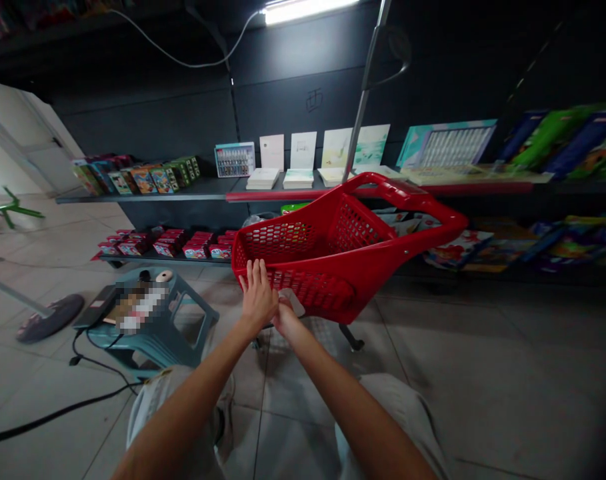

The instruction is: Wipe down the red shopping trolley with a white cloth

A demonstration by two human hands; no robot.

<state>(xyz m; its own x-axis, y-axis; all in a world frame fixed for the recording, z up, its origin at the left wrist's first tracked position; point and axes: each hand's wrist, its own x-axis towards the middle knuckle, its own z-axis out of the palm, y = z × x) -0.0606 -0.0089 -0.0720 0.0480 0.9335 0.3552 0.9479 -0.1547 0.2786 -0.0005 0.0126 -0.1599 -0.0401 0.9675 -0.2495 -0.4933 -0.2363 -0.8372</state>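
Observation:
A red plastic shopping cart (377, 277) with mesh sides stands before me, its handle to the right. My left hand (259, 297) rests on the cart's near left corner, fingers stretched out and slightly apart over the rim. Just beside it, my right hand (285, 318) is closed around a whitish cloth (293, 302), held against the lower mesh side. The two hands touch or nearly touch, and part of the cloth is hidden by the right fingers.
Behind the cart, a dark shelf (183, 193) carries small boxes, notebooks (297, 179) and marker sets. Red boxes (170, 242) fill the lower shelf. At left are a blue-grey stool (183, 287) with items on it, a round stand base (50, 319) and a black cable (57, 412).

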